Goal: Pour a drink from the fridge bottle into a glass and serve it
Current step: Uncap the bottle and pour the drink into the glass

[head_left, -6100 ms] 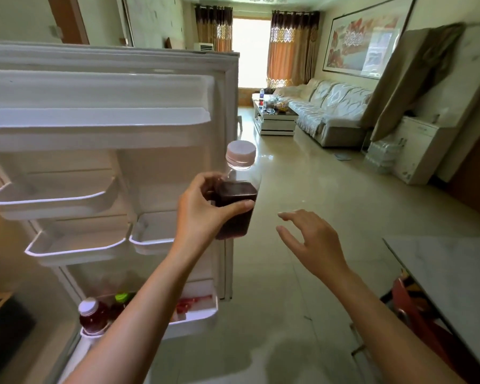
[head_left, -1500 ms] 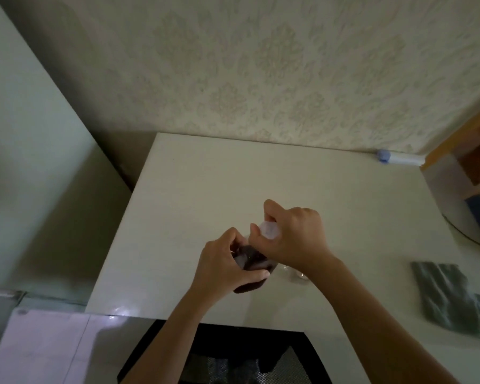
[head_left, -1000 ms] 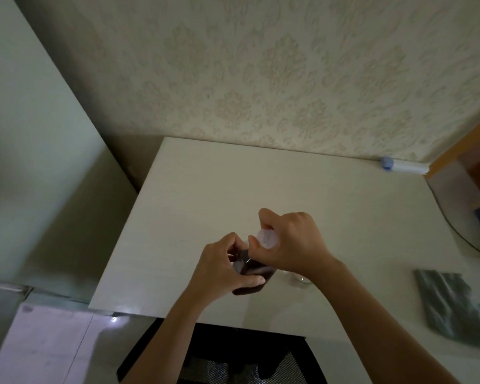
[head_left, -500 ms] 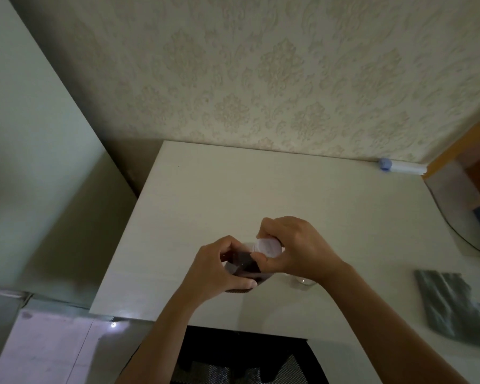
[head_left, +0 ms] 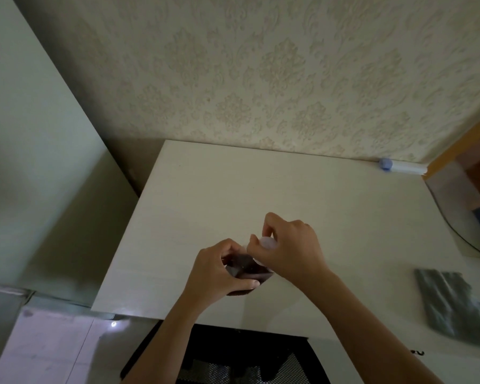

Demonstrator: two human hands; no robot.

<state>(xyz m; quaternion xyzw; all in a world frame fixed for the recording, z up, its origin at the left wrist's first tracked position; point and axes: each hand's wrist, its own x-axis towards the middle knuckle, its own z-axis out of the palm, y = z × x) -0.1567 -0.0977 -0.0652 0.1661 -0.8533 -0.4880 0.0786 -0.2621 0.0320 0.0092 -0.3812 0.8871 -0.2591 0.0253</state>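
Note:
A small clear bottle (head_left: 244, 268) of dark red drink stands on the pale tabletop (head_left: 233, 195), near its front edge. My left hand (head_left: 216, 270) is wrapped around the bottle's body. My right hand (head_left: 288, 250) grips the pale pink cap (head_left: 267, 243) at the bottle's top with thumb and fingers. Whether the cap is still seated on the neck is hidden by my fingers. The glass seen earlier behind my right hand is hidden now.
A grey-green cloth (head_left: 455, 306) lies at the table's right. A white tube with a blue cap (head_left: 399, 167) lies against the patterned wall at the back right. The pale fridge side (head_left: 34, 162) rises on the left. A dark mesh chair (head_left: 233, 358) sits below the table's front edge.
Earlier the bottle was carried from the fridge door to this table. Over the last second my right hand has turned on the cap; the bottle has stayed in place.

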